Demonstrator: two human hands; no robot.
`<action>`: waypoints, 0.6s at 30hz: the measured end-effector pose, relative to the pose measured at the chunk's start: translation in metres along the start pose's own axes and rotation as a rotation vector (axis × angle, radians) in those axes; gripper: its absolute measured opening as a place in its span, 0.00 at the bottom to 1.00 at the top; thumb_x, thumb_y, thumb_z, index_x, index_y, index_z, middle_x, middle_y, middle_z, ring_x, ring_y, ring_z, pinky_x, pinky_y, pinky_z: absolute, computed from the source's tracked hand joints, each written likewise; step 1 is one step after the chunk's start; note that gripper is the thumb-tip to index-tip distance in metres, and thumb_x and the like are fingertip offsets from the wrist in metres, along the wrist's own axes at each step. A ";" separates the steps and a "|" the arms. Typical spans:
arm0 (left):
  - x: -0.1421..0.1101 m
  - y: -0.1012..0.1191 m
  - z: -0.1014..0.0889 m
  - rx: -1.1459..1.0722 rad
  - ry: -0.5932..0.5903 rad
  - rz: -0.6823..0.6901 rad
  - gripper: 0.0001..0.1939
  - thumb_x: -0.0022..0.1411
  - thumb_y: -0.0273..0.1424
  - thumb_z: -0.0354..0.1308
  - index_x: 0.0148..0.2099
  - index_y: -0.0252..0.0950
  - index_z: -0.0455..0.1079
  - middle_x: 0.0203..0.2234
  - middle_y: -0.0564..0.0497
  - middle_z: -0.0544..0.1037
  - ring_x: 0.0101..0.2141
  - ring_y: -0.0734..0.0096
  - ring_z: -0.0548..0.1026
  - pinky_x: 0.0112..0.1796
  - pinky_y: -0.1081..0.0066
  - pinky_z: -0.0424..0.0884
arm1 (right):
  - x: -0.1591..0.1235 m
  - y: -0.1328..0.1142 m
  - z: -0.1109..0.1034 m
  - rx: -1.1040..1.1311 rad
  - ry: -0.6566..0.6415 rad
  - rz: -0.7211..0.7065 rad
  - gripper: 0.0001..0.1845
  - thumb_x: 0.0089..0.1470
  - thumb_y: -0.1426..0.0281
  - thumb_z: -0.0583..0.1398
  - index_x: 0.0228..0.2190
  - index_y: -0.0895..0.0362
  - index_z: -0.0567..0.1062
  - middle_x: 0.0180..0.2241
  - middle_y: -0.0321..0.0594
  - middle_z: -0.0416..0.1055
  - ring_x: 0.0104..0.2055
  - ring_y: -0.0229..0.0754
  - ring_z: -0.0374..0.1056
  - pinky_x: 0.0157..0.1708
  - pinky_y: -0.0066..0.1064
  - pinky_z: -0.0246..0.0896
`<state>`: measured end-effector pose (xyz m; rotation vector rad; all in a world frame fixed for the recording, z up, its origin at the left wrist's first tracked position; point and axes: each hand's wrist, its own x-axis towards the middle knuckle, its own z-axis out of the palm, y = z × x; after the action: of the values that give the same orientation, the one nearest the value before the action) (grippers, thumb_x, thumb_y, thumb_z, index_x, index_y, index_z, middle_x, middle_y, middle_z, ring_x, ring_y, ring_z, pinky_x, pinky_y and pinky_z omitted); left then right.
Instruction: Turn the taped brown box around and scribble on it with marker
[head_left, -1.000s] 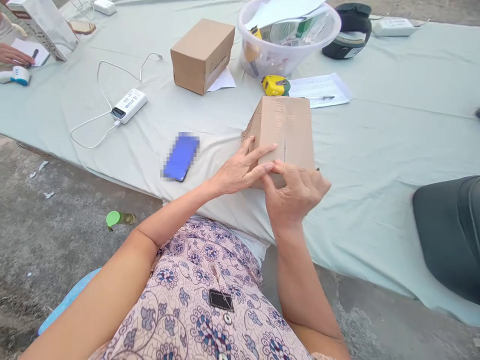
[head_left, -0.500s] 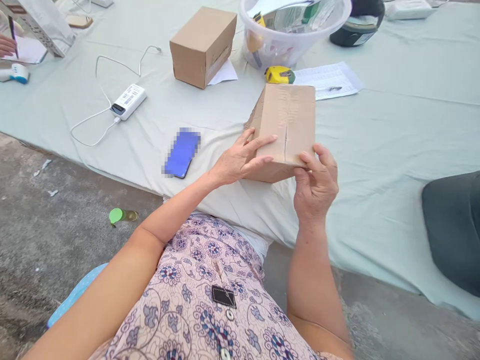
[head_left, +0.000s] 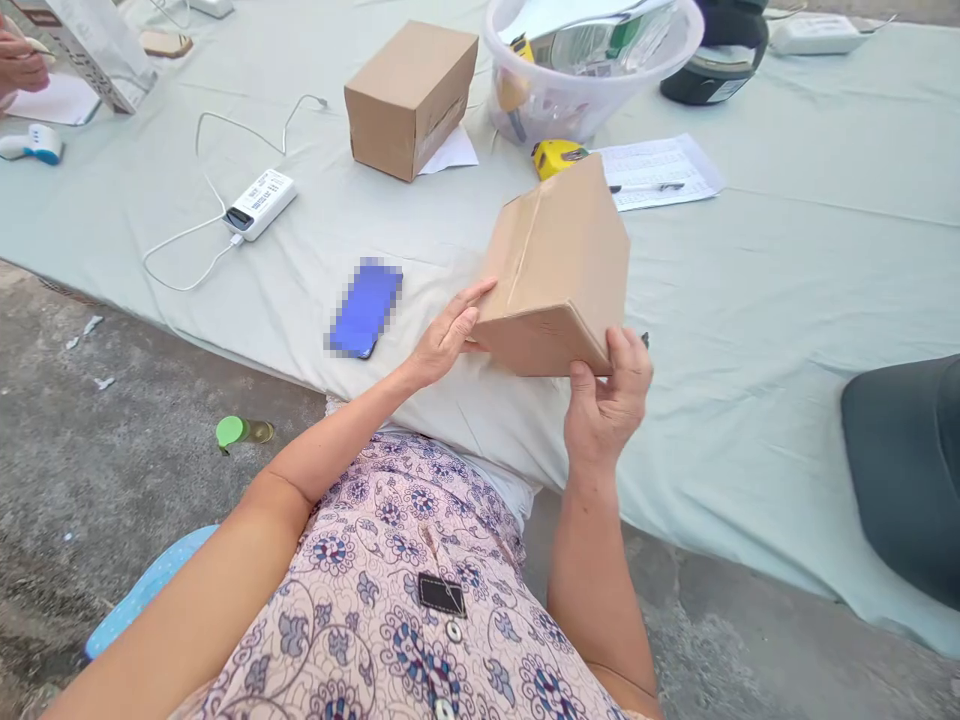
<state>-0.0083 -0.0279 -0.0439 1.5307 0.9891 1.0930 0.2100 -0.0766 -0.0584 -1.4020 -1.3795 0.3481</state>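
I hold a taped brown cardboard box (head_left: 556, 262) tilted above a pale green sheet (head_left: 787, 260). My left hand (head_left: 444, 340) lies flat against the box's left side, fingers stretched out and pressed to the cardboard. My right hand (head_left: 609, 400) grips the near right corner from below, thumb on the near face and fingers round the edge. The seam of tape runs up the box's top face.
A second cardboard box (head_left: 409, 95), a white power bank (head_left: 259, 203) with cable, a blue phone (head_left: 365, 307), a yellow tape measure (head_left: 555, 156), a printed sheet (head_left: 660, 170) and a clear plastic tub (head_left: 589, 65) lie on the sheet. Another person's hand (head_left: 21, 62) is far left. A dark cushion (head_left: 904, 460) is right.
The box has been lifted and turned, its near end tipped up and swung left. My right hand moved from the top edge to under the near right corner; my left hand slid to the side.
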 end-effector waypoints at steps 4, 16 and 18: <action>-0.003 -0.009 0.006 0.298 0.068 -0.115 0.23 0.71 0.39 0.45 0.59 0.34 0.68 0.57 0.40 0.74 0.57 0.57 0.73 0.60 0.56 0.68 | 0.012 -0.014 -0.014 -0.157 -0.046 -0.115 0.18 0.60 0.63 0.61 0.51 0.50 0.78 0.62 0.48 0.64 0.62 0.54 0.64 0.56 0.51 0.66; 0.004 0.009 0.026 0.568 0.147 0.125 0.42 0.63 0.60 0.47 0.68 0.39 0.59 0.70 0.33 0.55 0.69 0.47 0.58 0.59 0.54 0.68 | 0.011 -0.004 0.008 -0.261 -0.017 -0.170 0.20 0.59 0.54 0.62 0.46 0.52 0.80 0.57 0.50 0.66 0.45 0.47 0.73 0.46 0.46 0.72; 0.005 0.002 0.027 0.617 0.164 0.144 0.40 0.64 0.60 0.45 0.68 0.39 0.61 0.70 0.34 0.55 0.67 0.47 0.61 0.55 0.56 0.72 | 0.010 -0.004 0.006 -0.260 -0.009 -0.183 0.19 0.61 0.54 0.59 0.46 0.52 0.80 0.57 0.50 0.68 0.49 0.49 0.73 0.45 0.44 0.74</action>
<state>0.0194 -0.0309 -0.0441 2.0512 1.4380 1.0799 0.2058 -0.0665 -0.0533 -1.4696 -1.5904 0.0561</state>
